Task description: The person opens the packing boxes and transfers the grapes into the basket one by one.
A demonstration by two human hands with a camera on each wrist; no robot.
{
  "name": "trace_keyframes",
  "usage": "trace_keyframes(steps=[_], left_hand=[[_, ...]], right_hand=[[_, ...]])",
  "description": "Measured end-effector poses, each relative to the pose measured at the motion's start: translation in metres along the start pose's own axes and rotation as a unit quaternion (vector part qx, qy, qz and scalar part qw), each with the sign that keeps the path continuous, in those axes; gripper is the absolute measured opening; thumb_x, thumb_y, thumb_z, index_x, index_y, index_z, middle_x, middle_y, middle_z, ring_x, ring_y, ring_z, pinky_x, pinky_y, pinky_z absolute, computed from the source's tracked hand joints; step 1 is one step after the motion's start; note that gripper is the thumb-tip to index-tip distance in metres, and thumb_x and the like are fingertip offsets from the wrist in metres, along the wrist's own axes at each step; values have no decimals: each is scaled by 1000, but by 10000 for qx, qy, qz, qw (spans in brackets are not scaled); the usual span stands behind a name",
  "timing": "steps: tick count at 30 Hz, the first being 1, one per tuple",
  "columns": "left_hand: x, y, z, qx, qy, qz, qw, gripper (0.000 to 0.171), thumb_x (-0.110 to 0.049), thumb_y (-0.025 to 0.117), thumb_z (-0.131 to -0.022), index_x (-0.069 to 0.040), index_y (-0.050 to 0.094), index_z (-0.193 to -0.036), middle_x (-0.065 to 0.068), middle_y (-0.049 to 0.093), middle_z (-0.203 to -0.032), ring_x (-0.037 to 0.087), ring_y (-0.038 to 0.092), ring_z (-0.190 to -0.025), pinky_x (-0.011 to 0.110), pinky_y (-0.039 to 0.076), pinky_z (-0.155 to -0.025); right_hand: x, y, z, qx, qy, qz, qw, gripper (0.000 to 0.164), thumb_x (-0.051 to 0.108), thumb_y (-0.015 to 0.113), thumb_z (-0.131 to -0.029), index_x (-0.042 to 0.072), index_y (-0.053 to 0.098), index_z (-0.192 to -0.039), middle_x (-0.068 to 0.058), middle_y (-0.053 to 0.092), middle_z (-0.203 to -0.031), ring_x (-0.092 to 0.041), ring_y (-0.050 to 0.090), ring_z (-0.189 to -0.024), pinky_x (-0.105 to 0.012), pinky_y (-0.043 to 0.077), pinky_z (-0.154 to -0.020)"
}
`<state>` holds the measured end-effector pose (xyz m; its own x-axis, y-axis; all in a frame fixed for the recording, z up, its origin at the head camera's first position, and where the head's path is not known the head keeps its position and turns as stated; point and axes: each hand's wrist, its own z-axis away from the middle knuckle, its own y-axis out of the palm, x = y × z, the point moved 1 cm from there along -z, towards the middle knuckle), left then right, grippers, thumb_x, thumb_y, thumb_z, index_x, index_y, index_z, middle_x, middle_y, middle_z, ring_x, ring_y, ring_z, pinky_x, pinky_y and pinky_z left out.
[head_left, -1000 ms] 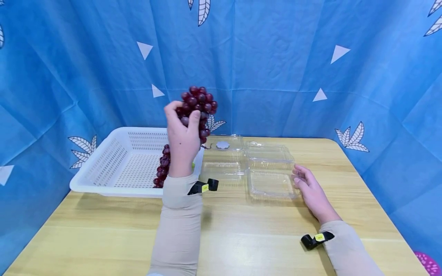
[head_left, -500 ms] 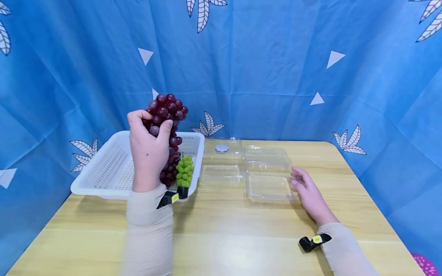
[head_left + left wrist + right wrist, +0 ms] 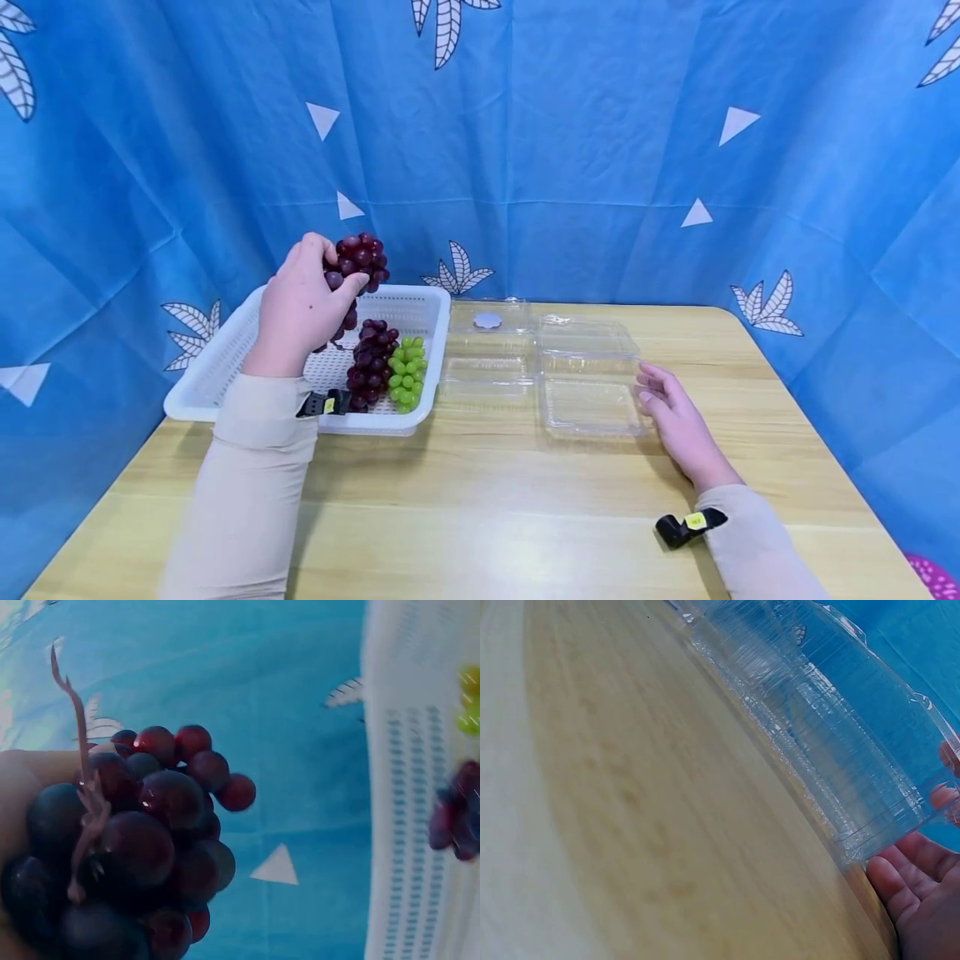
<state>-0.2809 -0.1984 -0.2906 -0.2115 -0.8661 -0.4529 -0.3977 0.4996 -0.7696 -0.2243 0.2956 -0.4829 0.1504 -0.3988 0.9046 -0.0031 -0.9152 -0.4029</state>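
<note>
My left hand (image 3: 300, 304) grips a bunch of dark red grapes (image 3: 363, 257) above the white basket (image 3: 437, 346). In the left wrist view, the held grapes (image 3: 172, 825) fill the lower left, with a brown stem (image 3: 81, 735) sticking up. Another dark grape bunch (image 3: 371, 367) and a green grape bunch (image 3: 407, 375) lie side by side at the basket's right end. My right hand (image 3: 684, 429) rests on the table, its loosely bent fingertips touching the right side of an open clear plastic box (image 3: 592, 406). The right wrist view shows those fingers (image 3: 889, 881) against the box's corner.
A second open clear box (image 3: 483, 367), with a pale label (image 3: 487, 320) on its lid, stands between the basket and the first box. A blue patterned curtain (image 3: 585, 150) hangs behind the wooden table (image 3: 510, 517). A pink spotted item (image 3: 932, 575) shows at lower right.
My left hand has carried the dark grapes leftward and lower, from near the boxes to over the basket, uncovering the bunches inside it. The right hand stays by the box.
</note>
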Motion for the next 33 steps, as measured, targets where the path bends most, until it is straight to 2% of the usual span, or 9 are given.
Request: trace_keyframes(steps=[6,9,15,21,27,33], left_hand=[[15,10,-9,547,106,-458,9974,49,-53,58,-98,-7,42,-106,14,48,-93,34,50,-79,46,38,-61],[23,15,-14,797,101,-645,9947,45,-49,62,-97,-8,43,-100,13,49,-89,33,50,-78,45,37,-61],[38,22,-22,1224,146,-1016,9872,40,-41,68,-95,-9,44,-98,13,51,-88,34,51,-80,46,39,-64],[46,23,-31,1722,279,-1387,9748,38,-37,71,-94,-8,46,-98,14,53,-86,36,53,-79,47,41,-64],[51,27,-39,2368,204,-1593,9582,39,-38,70,-95,-6,48,-101,14,56,-85,33,55,-77,45,43,-64],[61,31,-41,2889,55,-1463,9461,46,-38,66,-98,1,49,-117,19,62,-99,34,60,-87,50,50,-73]], right_hand=[[3,-1,0,-10,15,-15,10000,53,20,40,-110,8,25,-159,-24,37,-153,-40,41,-139,-10,38,-95],[4,-1,-1,6,24,28,10000,53,20,41,-110,9,26,-159,-24,38,-152,-39,42,-138,-11,39,-96],[3,0,-2,38,20,75,10000,52,22,41,-110,9,27,-159,-23,38,-152,-39,42,-138,-12,38,-97],[5,-1,-2,73,40,12,10000,53,20,40,-110,9,26,-160,-25,37,-153,-38,41,-138,-10,37,-95],[5,-3,-1,51,65,80,9999,52,21,40,-110,9,27,-159,-24,38,-152,-38,42,-138,-12,37,-96],[2,-1,1,29,29,-34,10000,52,20,41,-110,7,28,-158,-24,39,-151,-41,43,-137,-12,39,-96]])
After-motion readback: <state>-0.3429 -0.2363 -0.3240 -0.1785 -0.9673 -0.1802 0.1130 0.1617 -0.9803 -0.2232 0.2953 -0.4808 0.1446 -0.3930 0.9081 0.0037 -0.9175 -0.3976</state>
